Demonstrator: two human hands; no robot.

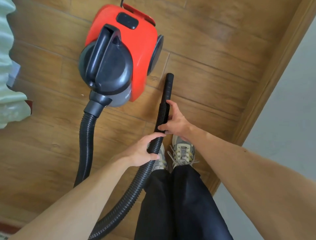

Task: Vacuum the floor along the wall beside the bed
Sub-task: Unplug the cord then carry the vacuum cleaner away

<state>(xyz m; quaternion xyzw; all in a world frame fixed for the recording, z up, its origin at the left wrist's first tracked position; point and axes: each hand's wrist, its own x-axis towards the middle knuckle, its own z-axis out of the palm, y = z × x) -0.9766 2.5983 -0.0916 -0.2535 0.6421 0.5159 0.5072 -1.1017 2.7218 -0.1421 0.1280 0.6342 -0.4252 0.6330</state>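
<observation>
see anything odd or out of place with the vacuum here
Mostly tidy. The hose, held by the left hand and right hand, ends in a bare black tube with no floor head fitted. The red vacuum sits upright, looks undamaged. A small dark mark and a pale crumb lie on the floor beside it.

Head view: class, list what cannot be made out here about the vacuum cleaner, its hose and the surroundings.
Head view only:
- Black cord: cut off by the top edge.
- Hose: its loop runs under the left forearm and off the bottom edge.
- Print on the red canister vacuum: too small to read.
- Left shoe: mostly hidden by the hose and left hand.
- Bedding: cut off at left.
</observation>
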